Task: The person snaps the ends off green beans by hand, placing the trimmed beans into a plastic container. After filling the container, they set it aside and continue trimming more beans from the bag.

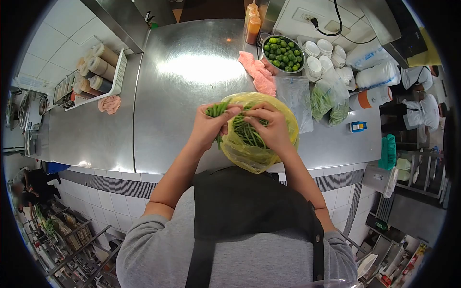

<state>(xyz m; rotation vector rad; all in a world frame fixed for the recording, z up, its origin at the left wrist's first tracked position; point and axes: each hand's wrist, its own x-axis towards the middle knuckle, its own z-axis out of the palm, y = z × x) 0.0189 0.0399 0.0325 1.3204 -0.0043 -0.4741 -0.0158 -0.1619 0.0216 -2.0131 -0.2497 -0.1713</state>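
Note:
My left hand (211, 124) is closed around a bunch of green beans (217, 109), whose ends stick out above and below the fist. Over the bag's opening, my right hand (270, 126) has its thumb and fingers pinched together close to my left fingertips. What sits in that pinch is too small to make out. Below both hands a yellow plastic bag (291, 115) lies open near the counter's front edge. More green beans (249, 135) fill it, partly hidden by my right hand.
A pink cloth (258, 74) lies behind the bag. Beyond it stand a bowl of limes (283, 54) and sauce bottles (252, 30). Clear bags of greens (322, 100), stacked white cups (314, 67) and a blue-white item (357, 126) are at right. A white basket (118, 79) of bottles stands left.

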